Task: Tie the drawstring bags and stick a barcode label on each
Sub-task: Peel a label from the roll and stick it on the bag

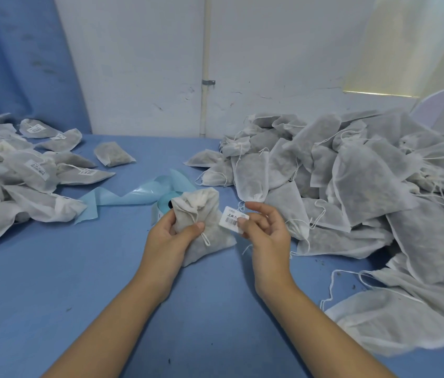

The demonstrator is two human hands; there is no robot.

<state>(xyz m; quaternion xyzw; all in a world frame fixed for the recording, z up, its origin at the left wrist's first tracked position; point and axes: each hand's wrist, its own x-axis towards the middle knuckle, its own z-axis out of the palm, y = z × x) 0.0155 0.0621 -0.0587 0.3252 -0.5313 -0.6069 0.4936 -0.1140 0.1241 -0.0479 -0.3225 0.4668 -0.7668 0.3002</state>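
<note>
While your left hand (171,230) grips the tied bag (201,227) at tabletop (106,268) centre, your right hand (264,227) pinches a barcode label (232,216) at the bag's 3 o'clock. Labelling is in hand; next, press the label flat onto the bag's face.

Two bare forearms come in from the lower edge, the left forearm (122,309) at about 7 o'clock, the right forearm (321,323) at about 5 o'clock; both are uncovered from frame edge to wrist. The left grip (169,236) and right grip (267,233) are bare hands; the nails in view are short and plain.
</note>
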